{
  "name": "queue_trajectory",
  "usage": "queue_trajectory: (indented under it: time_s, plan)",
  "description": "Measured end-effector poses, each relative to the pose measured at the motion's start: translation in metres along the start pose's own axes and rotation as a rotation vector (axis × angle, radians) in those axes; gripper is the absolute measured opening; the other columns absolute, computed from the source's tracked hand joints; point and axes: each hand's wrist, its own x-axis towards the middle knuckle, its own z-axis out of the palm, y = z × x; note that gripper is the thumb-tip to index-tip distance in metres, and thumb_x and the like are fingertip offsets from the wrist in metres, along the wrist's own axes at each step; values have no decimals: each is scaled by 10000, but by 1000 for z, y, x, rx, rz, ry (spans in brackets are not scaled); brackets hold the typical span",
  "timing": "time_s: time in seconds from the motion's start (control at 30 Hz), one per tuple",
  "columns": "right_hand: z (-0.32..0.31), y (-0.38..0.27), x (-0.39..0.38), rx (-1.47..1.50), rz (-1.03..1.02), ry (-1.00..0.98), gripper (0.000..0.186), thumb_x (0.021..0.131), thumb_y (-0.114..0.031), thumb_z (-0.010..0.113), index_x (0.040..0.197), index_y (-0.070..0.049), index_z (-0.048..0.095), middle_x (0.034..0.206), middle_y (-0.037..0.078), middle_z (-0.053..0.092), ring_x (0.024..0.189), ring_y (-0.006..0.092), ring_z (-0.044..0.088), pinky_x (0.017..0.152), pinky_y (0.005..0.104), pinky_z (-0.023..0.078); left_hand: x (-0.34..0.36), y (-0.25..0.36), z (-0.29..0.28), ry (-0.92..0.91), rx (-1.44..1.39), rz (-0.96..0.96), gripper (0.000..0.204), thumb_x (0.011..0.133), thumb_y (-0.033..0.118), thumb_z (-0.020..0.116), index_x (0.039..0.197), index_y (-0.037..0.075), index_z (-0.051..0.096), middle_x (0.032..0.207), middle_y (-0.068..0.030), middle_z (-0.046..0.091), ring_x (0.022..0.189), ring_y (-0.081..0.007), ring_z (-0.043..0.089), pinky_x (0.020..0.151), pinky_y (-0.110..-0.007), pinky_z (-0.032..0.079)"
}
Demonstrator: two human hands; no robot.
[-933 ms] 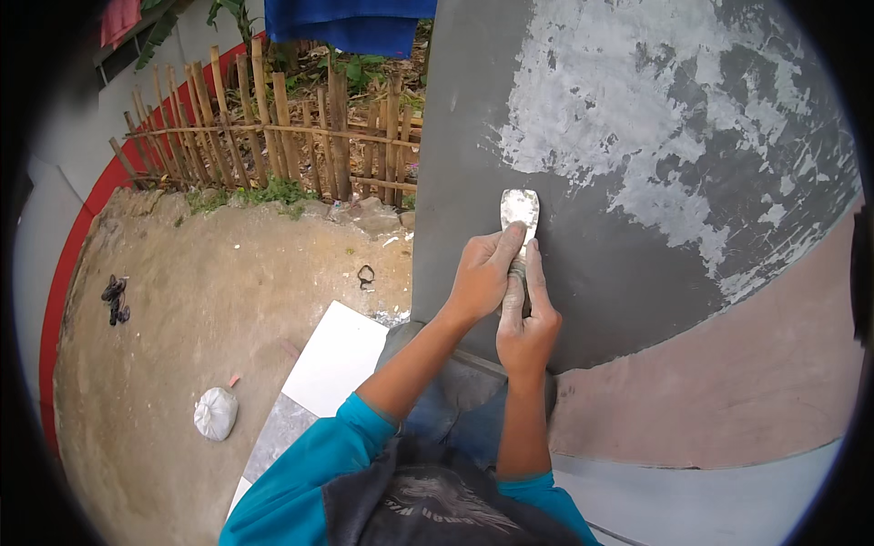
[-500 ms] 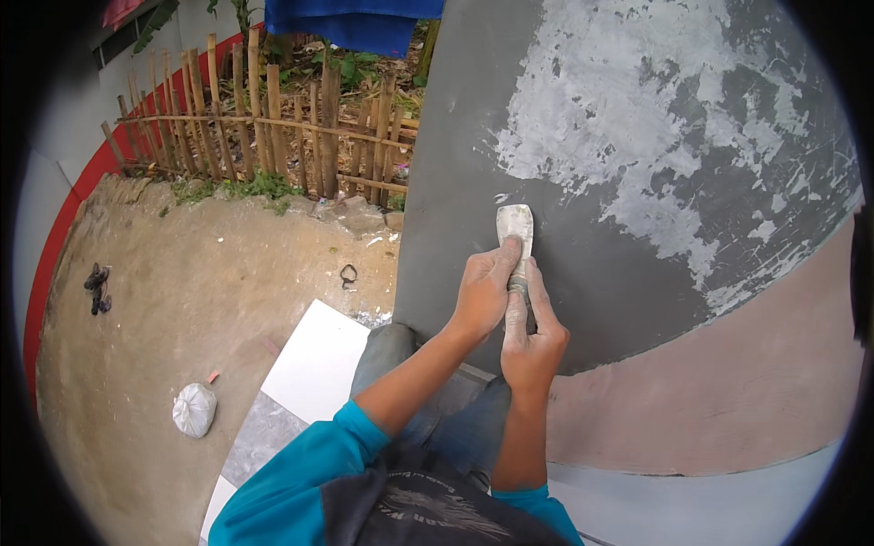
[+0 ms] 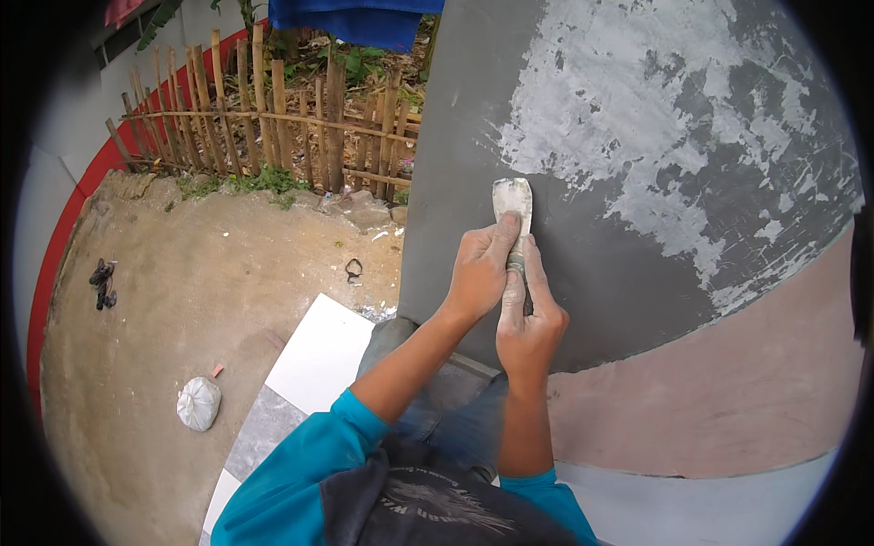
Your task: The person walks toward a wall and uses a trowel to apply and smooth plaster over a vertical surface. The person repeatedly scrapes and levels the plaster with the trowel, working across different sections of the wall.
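A metal putty knife (image 3: 512, 196), its broad blade pointed away from me and smeared pale, lies against the dark grey surface (image 3: 592, 300), just below a rough, patchy coat of light filler (image 3: 610, 91). My left hand (image 3: 482, 269) is closed on the knife, thumb pressed over the lower blade near the handle. My right hand (image 3: 533, 323), dusted with powder, grips the handle lower down, its forefinger extended along the side. Whether the whole blade edge touches the surface, I cannot tell.
My jeans-clad legs (image 3: 387, 346) are beneath my arms, beside white and grey tiles (image 3: 309, 350). A pinkish band (image 3: 692, 391) borders the grey surface. Leftward are dirt-covered ground (image 3: 155, 300), a white bag (image 3: 198, 403), dark tangled items (image 3: 103, 284), a bamboo fence (image 3: 273, 118) and hanging blue cloth (image 3: 346, 20).
Both hands and the putty knife dipped slightly about half a second ago, then moved up the surface, closer to the filler patch. The grip is the same.
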Motion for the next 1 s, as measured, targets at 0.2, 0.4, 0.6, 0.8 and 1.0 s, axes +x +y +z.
queue_trajectory:
  time_s: [0.2,0.4,0.6,0.8,1.0]
  plan:
    - [6,3,-11,-34,23,24,404,1034,-33,607,1427,51,653,1281,282,742,1054,353,797,844,385,632,-6,-6,-7,25,184,-19,579,1162,390,516,739,20,656,657,39,563,650,-59,458,581,-308,375]
    - [12,3,-14,-5,-10,51,415,1026,-31,617,1433,43,653,1254,264,758,1062,352,795,861,381,625,-6,-1,-11,48,230,-91,577,1166,380,508,740,18,650,644,42,543,641,-55,444,569,-310,368]
    - [16,-3,-6,-5,-37,67,428,1019,-21,619,1441,45,645,1242,267,761,1053,362,795,861,385,625,1,12,-10,-19,119,67,576,1169,382,508,744,20,652,651,51,538,644,-48,439,567,-304,367]
    - [17,-6,-12,21,-15,80,427,1024,-33,617,1443,43,644,1243,275,758,1052,353,796,853,389,624,-2,11,-12,22,230,-11,586,1158,398,529,737,12,659,650,45,561,618,-58,437,543,-328,365]
    - [17,2,-21,32,66,63,423,1031,-42,617,1443,51,641,1253,279,754,1075,348,792,866,387,622,-5,4,-16,10,311,-10,607,1144,403,549,709,-9,647,609,17,542,608,-68,440,542,-336,366]
